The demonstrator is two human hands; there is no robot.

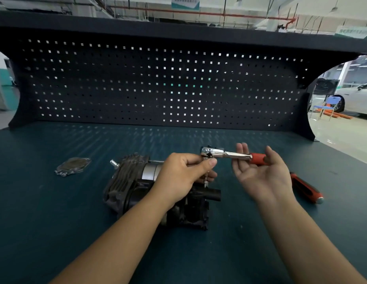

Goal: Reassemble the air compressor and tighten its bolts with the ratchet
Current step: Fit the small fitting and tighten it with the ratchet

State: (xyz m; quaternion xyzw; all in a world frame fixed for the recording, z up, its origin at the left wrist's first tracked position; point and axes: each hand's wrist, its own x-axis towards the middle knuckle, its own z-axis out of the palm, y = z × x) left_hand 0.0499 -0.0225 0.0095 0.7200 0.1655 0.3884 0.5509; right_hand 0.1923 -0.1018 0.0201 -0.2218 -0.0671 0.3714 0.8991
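Ratchet (225, 154), steel w/ red grip, held just above air compressor (135, 181) on bench (55, 212): rigid, polished shank prob. slippery, so take by grip; left hand (184, 171) pinches head end, right hand (262, 175) spread palm-up under grip; compressor looks heavy, unlikely to shift.

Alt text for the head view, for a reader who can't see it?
A person's left hand pinches the head of a ratchet above an air compressor on a teal bench, while the open right hand supports its red handle. A flat metal plate lies left of the compressor, a red-handled tool right.
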